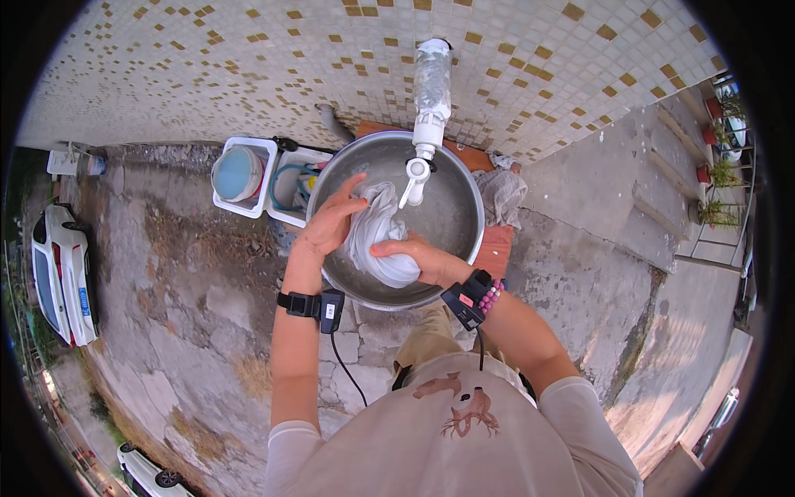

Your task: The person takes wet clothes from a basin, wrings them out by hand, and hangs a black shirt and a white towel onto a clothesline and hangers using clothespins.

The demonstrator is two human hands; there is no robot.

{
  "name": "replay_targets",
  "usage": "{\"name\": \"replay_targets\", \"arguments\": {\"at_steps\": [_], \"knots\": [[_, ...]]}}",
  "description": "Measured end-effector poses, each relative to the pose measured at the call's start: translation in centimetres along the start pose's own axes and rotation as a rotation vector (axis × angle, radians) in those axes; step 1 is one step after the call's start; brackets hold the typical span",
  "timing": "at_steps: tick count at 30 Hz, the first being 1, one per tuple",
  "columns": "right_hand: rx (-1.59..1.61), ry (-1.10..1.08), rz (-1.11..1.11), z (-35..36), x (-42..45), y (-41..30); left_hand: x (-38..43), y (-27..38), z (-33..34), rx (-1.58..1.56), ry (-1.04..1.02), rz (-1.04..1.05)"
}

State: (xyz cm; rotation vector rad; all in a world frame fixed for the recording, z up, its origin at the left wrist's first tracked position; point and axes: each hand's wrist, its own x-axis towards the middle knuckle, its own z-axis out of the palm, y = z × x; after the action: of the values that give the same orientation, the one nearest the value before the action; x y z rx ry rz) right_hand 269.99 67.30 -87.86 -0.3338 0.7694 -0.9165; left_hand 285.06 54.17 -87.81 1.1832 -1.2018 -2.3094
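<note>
A bunched, twisted white cloth (386,258) is between my hands over a large round metal basin (475,211). My right hand (413,255) grips its lower right part, thumb on top. At the cloth's upper left edge is my left hand (335,217), fingers spread and thumb against the folds; its palm side is partly hidden. A white plastic tap (417,177) with a lever handle reaches out from the wall above the basin, just right of the cloth. No stream of water shows at its spout.
Left of the basin stand a white tub (268,149) holding a bucket of bluish liquid (236,173) and another white container (282,214) with a blue hose. A crumpled grey cloth (502,196) lies right of the basin, near a reddish board (497,245). The tiled wall (348,68) rises behind.
</note>
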Motion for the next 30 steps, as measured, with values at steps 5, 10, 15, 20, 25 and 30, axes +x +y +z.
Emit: {"name": "replay_targets", "arguments": {"at_steps": [5,10,15,20,25,30], "knots": [[0.876,-0.425,0.187,-0.3,-1.0,2.3,-2.0,-0.8,0.7,-0.465,-0.247,0.215],[0.796,-0.204,0.095,2.8,-1.7,2.1,-2.9,-2.8,0.1,-0.692,-0.331,0.112],[0.227,-0.067,-0.013,3.5,-1.7,0.6,-4.6,-0.2,0.4,-0.273,0.085,-0.016],[-0.470,0.127,0.006,1.6,0.5,1.7,-3.8,-0.6,0.5,0.057,0.294,0.021],[-0.348,0.050,0.000,0.3,0.2,2.1,-4.0,-0.1,2.7,0.638,0.572,0.516],[0.776,0.084,0.105,1.6,-1.1,1.3,-7.4,-0.6,7.2,0.517,0.475,0.884]]}}
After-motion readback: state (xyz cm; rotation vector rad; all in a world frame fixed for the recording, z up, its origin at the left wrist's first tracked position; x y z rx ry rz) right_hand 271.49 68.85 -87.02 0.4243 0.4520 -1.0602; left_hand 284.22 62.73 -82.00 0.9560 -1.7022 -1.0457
